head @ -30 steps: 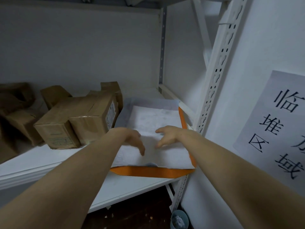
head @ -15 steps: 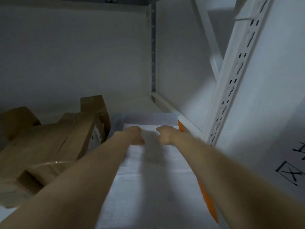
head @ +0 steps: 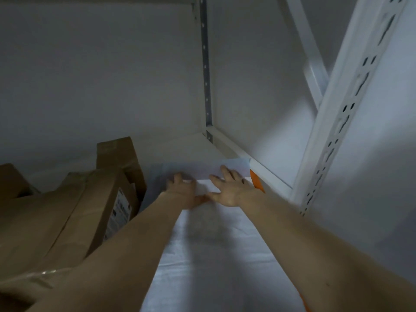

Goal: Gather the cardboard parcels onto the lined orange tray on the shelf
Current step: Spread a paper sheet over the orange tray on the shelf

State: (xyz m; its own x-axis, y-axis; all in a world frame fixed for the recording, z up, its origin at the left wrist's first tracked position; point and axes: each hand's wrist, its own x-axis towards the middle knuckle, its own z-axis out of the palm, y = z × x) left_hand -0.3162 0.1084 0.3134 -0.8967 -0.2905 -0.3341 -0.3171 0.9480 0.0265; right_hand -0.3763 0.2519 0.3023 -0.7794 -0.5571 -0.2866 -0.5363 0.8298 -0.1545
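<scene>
The orange tray point(head: 256, 183) lies on the shelf, nearly all of it covered by a white liner sheet point(head: 213, 255); only slivers of orange show at its right edge. My left hand point(head: 181, 191) and my right hand point(head: 229, 188) both reach to the liner's far end, fingers spread flat and pressing on the sheet. Left of the tray sit several cardboard parcels point(head: 67, 221), the nearest with a printed label on its side. Another parcel point(head: 119, 156) stands upright behind them.
The white shelf board point(head: 180, 149) continues behind the tray to the grey back wall. A perforated white upright post point(head: 342, 122) and a side rail point(head: 265, 170) bound the shelf on the right.
The view has moved closer in over the shelf. Both hands slid from the tray's near part to its far end, and their fingers have spread out flat on the liner.
</scene>
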